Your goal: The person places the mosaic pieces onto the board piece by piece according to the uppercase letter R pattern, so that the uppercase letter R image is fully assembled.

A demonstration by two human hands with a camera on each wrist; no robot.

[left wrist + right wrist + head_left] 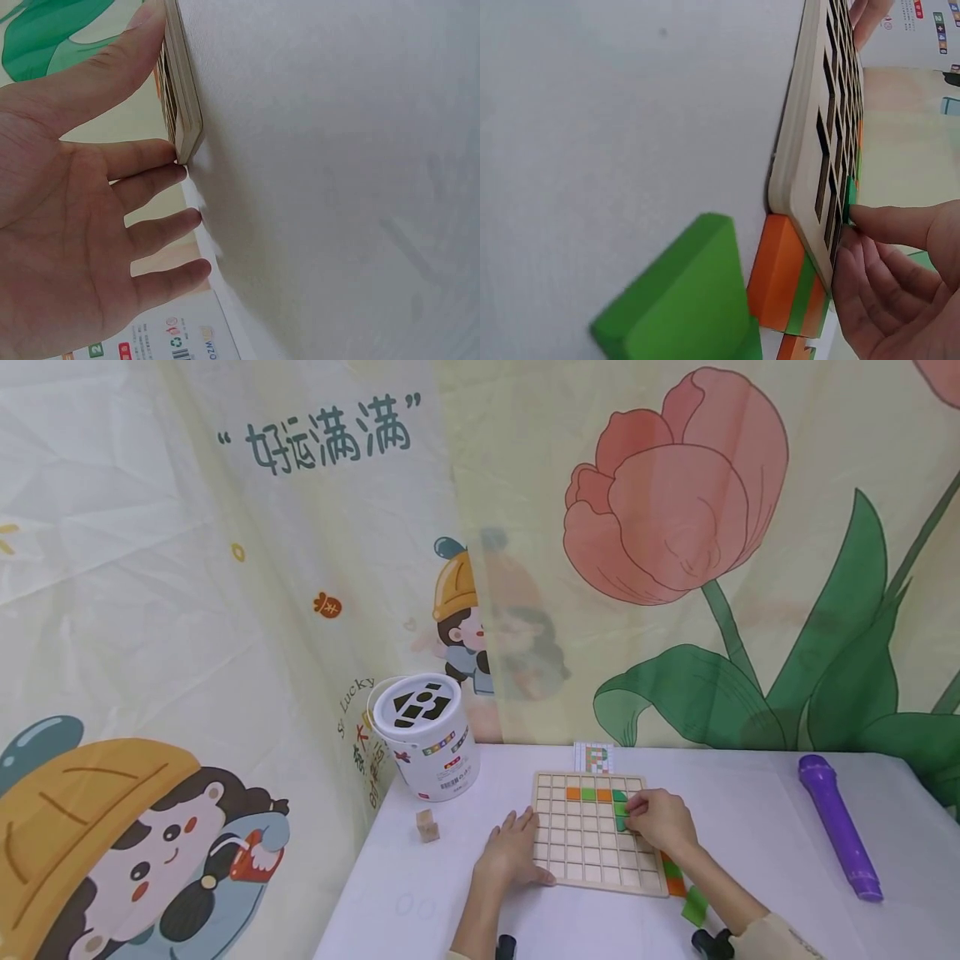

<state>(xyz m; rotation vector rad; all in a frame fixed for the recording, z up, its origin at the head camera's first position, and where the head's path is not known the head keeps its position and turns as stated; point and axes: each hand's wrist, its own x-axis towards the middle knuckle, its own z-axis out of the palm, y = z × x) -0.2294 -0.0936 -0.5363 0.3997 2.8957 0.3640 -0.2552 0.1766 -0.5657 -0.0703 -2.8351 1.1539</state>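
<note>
A wooden grid board [577, 852] lies on the table. Along its far rows sit orange and green blocks [588, 794], with more green ones running down toward the right. My right hand [663, 820] reaches over the right side, thumb and fingertips pinching a dark green block [850, 198] at the grid. The left hand [512, 852] rests at the board's near left corner, thumb along the near edge and the other fingers spread beside the left edge. In the left wrist view, those fingers [161, 225] are nearly straight.
Loose green blocks [695, 906] and an orange block [776, 274] lie against the board's right side. A white bucket [442, 760] stands back left, near two plain wooden cubes [427, 827]. A pattern card [596, 758] lies behind the board; a purple tube [840, 831] is right.
</note>
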